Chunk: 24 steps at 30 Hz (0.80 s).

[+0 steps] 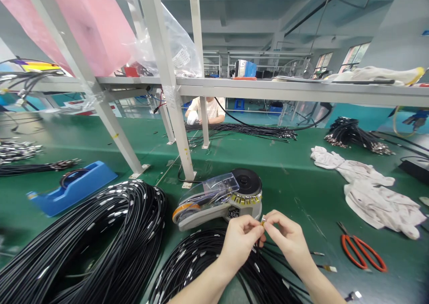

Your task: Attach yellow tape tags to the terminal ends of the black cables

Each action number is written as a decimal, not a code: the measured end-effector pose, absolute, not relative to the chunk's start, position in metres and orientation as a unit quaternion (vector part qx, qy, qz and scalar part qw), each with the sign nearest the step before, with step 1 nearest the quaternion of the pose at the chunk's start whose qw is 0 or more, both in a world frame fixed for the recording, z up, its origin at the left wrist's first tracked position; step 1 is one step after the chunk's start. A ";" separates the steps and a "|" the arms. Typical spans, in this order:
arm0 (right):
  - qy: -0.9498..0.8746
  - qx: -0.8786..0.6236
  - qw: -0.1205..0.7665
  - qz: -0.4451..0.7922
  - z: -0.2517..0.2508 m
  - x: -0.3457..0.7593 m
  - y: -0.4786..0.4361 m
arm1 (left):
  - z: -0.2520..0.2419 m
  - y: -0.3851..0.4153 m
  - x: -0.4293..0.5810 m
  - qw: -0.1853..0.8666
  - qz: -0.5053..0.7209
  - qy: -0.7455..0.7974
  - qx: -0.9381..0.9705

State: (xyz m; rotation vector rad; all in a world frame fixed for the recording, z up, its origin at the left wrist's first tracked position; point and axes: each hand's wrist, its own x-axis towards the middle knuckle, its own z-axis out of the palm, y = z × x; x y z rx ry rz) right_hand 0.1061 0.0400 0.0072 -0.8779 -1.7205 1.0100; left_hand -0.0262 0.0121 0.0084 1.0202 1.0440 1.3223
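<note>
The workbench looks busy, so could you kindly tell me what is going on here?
A person's left hand and right hand are pinching a small cable end, with the forearms reaching over a coil of black cables. A grey tape dispenser stands just beyond the hands. Red-handled scissors lie to the right.

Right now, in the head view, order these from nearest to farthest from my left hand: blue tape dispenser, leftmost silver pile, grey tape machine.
From your left hand:
1. Grey tape machine, just beyond it.
2. Blue tape dispenser, to the left.
3. Silver pile, at the left edge.
</note>
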 end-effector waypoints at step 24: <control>-0.682 -0.381 0.412 0.470 -0.004 0.101 0.044 | -0.004 0.009 -0.019 0.550 0.633 0.417 0.350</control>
